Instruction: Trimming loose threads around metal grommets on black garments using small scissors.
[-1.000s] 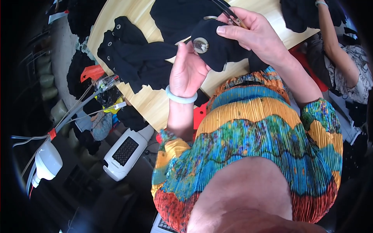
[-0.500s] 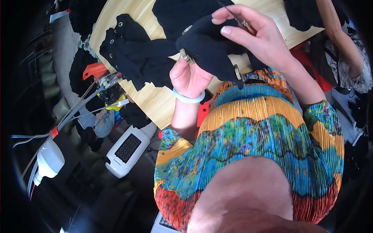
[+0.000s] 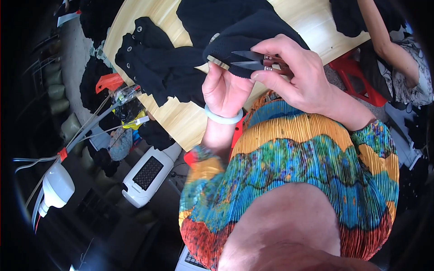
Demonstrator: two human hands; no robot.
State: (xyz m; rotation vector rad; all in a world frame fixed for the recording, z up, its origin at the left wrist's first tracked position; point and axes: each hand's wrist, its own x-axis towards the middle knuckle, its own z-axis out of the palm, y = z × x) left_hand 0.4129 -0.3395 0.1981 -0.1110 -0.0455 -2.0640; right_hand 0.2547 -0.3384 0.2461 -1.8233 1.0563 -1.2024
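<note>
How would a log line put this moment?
left hand: holding black fabric, thumb at button | right hand: holding open snips over fabric

- button (image 3: 218,62): pale, disc type, seen nearly edge-on at the cloth's edge
- second button (image 3: 214,37): also pale, just beyond the first one
- black knit garment (image 3: 248,36): folded over, spreading away and right from the first button
- snips (image 3: 248,66): dark handles, blades apart (shiny ones!), right of the first button, tips leftward

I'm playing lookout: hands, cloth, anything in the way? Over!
Left hand: thumb at button on black cloth. Right hand: snips, blades open. More black cloth to left.
</note>
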